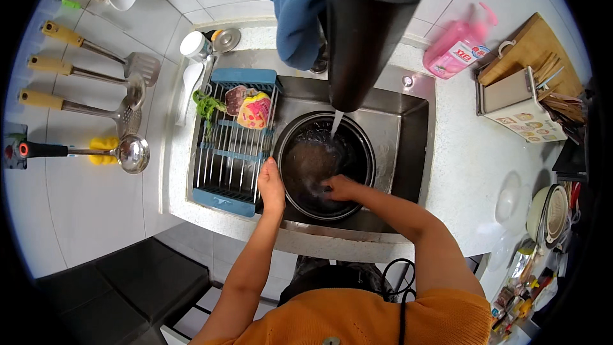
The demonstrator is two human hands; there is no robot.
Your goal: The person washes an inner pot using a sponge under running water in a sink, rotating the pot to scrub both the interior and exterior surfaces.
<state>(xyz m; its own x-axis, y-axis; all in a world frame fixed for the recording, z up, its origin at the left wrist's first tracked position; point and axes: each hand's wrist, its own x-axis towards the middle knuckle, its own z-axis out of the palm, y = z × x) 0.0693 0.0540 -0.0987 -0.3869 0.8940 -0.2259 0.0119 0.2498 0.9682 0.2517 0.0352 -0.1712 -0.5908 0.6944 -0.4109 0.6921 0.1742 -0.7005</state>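
Observation:
A round dark pot [366, 147] sits in the metal sink [418, 147], with murky water and a brownish patch inside. Water [336, 121] streams into it from the black faucet [364, 45]. My left hand [271, 186] is at the pot's left rim, thumb upward, closed against its edge. Inside the pot, my right hand [340, 188] is low on the right side with its fingers curled together. Whatever those fingers hold, if anything, is hidden.
A blue-ended drying rack [223, 201] spans the sink's left side, holding a colorful sponge [254, 110] and greens [207, 108]. A blue cloth [297, 19] hangs beside the faucet. Pink soap bottle [456, 45] and chopstick holder [523, 108] stand right; ladles [133, 153] hang left.

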